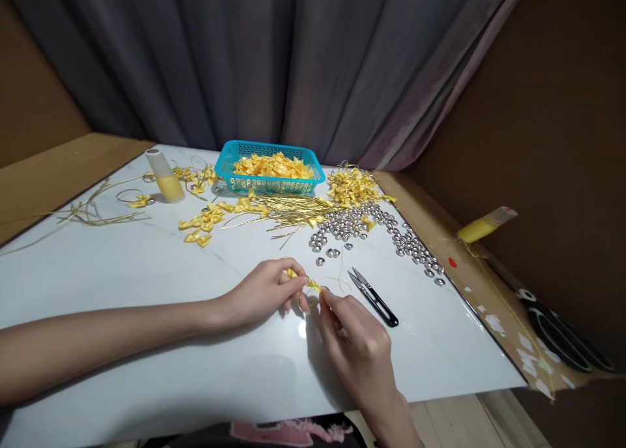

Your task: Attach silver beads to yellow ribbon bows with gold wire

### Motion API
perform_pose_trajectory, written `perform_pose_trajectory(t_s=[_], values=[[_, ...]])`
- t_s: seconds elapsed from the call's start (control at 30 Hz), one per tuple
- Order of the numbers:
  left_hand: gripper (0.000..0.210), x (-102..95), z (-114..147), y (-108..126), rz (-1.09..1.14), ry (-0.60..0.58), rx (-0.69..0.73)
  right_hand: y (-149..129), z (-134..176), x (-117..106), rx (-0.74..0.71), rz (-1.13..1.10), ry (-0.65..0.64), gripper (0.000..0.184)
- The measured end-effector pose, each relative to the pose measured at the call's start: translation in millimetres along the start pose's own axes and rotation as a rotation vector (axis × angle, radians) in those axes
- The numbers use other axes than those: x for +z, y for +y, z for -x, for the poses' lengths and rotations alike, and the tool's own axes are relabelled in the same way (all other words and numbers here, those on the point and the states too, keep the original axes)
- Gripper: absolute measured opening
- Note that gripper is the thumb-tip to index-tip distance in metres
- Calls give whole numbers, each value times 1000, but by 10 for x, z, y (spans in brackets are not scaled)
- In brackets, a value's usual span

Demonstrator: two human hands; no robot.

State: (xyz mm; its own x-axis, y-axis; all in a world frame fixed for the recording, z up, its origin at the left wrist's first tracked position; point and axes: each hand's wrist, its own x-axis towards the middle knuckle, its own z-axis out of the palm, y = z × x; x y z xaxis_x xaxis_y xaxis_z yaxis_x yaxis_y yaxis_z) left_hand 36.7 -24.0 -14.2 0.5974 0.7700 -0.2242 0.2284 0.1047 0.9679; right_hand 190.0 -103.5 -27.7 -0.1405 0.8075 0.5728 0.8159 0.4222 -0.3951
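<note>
Between my two hands is a small yellow ribbon bow [313,283], held above the white tabletop. My left hand [274,285] pinches its left side between thumb and fingers. From the right, my right hand [359,334] grips the other end with its fingertips. A thin thread [341,280] trails beside the bow. Black thread snips [374,298] lie just right of my hands, blades pointing away. Beyond my hands are scattered silver beads [345,223] and a bundle of gold cords [293,210]. Parts of the bow are covered by my fingers.
A blue basket [270,186] of yellow bows stands at the back. Loose bows [203,223] and a yellow thread spool [166,177] lie left; a pile of corded bows [355,186] sits right. Large scissors [557,334] and another spool [486,225] are beyond the right edge.
</note>
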Motion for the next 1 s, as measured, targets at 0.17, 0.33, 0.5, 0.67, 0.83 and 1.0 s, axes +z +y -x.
perform_pose_trajectory(t_s=[0.17, 0.33, 0.5, 0.67, 0.83, 1.0], values=[[16, 20, 17, 20, 395, -115, -240, 49, 5, 14, 47, -38, 57, 20], [13, -26, 30, 90, 651, -177, -304, 69, -25, -23, 289, -182, 155, 12], [18, -37, 26, 149, 391, -92, -139, 77, -56, -30, 560, -447, 111, 17], [19, -47, 65, 164, -130, 35, 148, 91, -33, -21, 663, -573, 91, 45], [18, -100, 77, 136, -404, 191, 441, 83, -21, -29, 612, -513, 50, 56], [17, -126, 54, 157, -460, 371, 518, 32, -24, 9, 504, -453, -60, 54]])
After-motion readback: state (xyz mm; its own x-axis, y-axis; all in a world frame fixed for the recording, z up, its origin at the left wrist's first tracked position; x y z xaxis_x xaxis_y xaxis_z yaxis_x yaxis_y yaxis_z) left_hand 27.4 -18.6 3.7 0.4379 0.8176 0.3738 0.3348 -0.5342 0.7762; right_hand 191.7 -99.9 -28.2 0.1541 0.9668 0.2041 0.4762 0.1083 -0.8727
